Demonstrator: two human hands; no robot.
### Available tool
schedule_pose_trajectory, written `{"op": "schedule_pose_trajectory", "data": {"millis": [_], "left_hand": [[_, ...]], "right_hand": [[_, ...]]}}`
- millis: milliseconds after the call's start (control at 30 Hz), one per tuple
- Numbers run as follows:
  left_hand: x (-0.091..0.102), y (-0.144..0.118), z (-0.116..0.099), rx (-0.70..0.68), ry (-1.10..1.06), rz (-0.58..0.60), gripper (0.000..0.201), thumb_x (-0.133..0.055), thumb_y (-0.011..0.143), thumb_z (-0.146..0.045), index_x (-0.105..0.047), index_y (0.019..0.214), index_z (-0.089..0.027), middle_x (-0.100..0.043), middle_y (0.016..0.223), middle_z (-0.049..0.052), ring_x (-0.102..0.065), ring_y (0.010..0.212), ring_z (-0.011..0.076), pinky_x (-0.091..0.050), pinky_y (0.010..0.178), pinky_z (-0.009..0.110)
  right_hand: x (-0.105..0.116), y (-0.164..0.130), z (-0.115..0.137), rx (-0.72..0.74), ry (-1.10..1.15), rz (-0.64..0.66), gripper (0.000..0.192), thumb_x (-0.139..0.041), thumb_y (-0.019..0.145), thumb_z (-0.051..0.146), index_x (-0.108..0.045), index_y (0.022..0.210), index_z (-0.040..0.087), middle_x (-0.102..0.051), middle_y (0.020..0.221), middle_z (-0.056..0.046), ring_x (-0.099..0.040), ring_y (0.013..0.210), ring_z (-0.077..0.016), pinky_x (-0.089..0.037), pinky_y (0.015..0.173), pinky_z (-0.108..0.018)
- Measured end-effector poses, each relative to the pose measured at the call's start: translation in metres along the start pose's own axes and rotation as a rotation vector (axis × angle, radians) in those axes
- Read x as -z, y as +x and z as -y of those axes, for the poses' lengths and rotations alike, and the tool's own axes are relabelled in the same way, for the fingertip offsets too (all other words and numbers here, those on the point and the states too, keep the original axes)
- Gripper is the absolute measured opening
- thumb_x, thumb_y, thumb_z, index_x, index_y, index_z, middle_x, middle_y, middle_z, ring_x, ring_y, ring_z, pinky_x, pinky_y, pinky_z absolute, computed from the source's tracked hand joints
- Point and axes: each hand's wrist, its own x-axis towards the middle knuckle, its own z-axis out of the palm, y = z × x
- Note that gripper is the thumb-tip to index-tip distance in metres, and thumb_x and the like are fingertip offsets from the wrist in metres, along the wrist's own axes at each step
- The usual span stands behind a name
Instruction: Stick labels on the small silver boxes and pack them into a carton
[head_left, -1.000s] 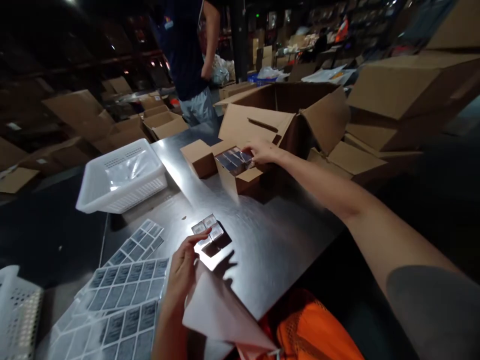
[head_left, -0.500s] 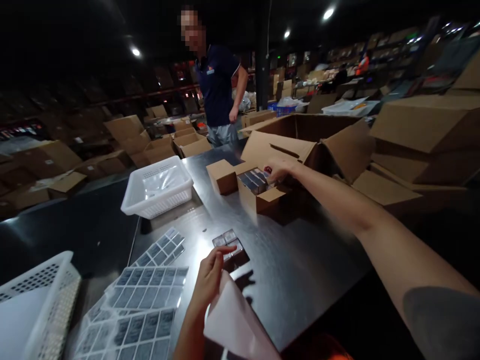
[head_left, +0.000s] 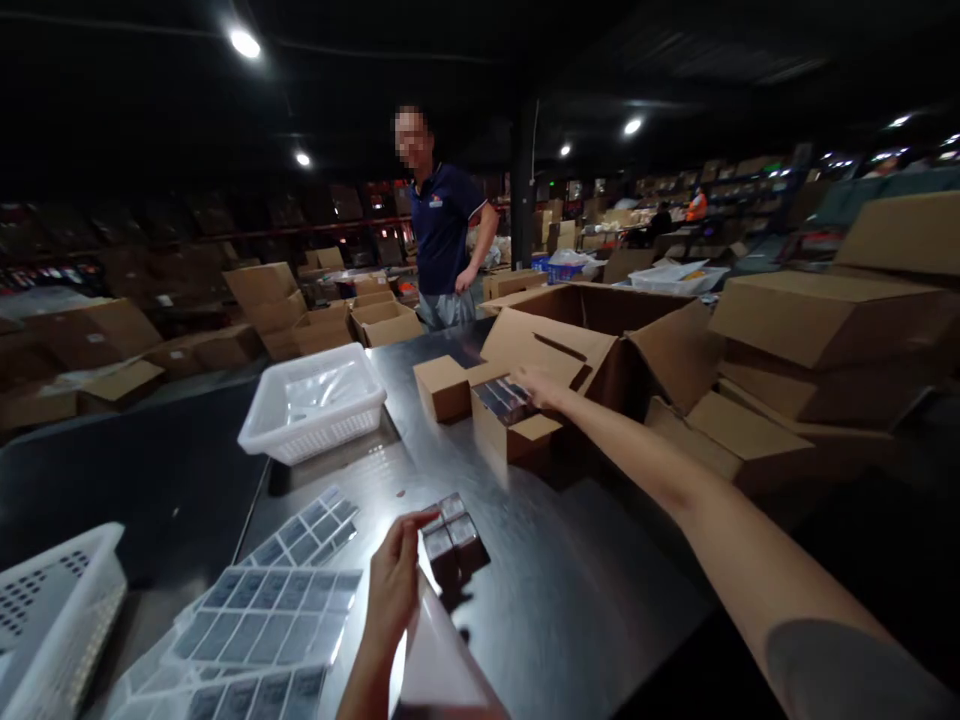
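My left hand [head_left: 394, 568] is closed on the upper edge of a white sheet [head_left: 442, 655], which hangs down toward me. Its index finger reaches to a cluster of several small clear-topped boxes [head_left: 452, 527] on the steel table [head_left: 570, 590]. Farther off, my right hand [head_left: 535, 388] has its bent fingers at the right end of a row of small dark packs [head_left: 501, 398] inside an open carton [head_left: 491, 433]. What those fingertips hold is hidden. Left of my left hand lie overlapping sheets of grey rectangular labels [head_left: 262, 612].
A white basket [head_left: 319, 445] with clear plastic stands at the table's far left, and another white basket [head_left: 97, 590] is near left. Behind my right hand sits a large open carton [head_left: 667, 355]. Across the table stands a person in a dark shirt [head_left: 448, 235].
The view has tilted up, and everything sits lower in it. My left hand still holds the white sheet beside the small boxes. My right hand remains at the carton, its fingers slightly shifted.
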Motion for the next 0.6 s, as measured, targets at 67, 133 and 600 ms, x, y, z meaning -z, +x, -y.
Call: {"op": "schedule_pose_trajectory", "data": {"millis": [67, 133, 600], "left_hand": [[0.009, 0.003, -0.004, -0.029, 0.022, -0.105, 0.045, -0.058, 0.087, -0.067, -0.076, 0.085, -0.026, -0.076, 0.088, 0.009, -0.072, 0.087, 0.0309, -0.056, 0.079, 0.047], [0.019, 0.004, -0.007, -0.018, 0.065, -0.178, 0.050, -0.056, 0.087, -0.069, -0.074, 0.089, -0.022, -0.075, 0.095, 0.010, -0.071, 0.097, 0.0288, -0.054, 0.088, 0.045], [0.094, -0.037, -0.031, -0.146, 0.030, -0.551, 0.045, -0.059, 0.090, -0.063, -0.066, 0.099, -0.020, -0.056, 0.056, -0.007, -0.052, 0.047, 0.0085, -0.042, 0.053, 0.022]], "right_hand": [[-0.002, -0.015, 0.019, -0.021, 0.020, -0.058, 0.034, -0.065, 0.096, 0.029, -0.061, 0.126, 0.014, -0.060, 0.131, -0.015, -0.060, 0.118, -0.0266, -0.051, 0.101, -0.047], [-0.011, -0.033, 0.049, 0.001, 0.103, -0.107, 0.048, -0.068, 0.091, 0.019, -0.054, 0.134, 0.006, -0.054, 0.138, -0.025, -0.050, 0.129, -0.0339, -0.041, 0.110, -0.050], [-0.118, -0.144, 0.204, 0.455, 0.820, 0.702, 0.074, -0.086, 0.070, 0.036, -0.054, 0.136, 0.021, -0.075, 0.098, -0.002, -0.072, 0.086, -0.0197, -0.056, 0.076, -0.029]]}}
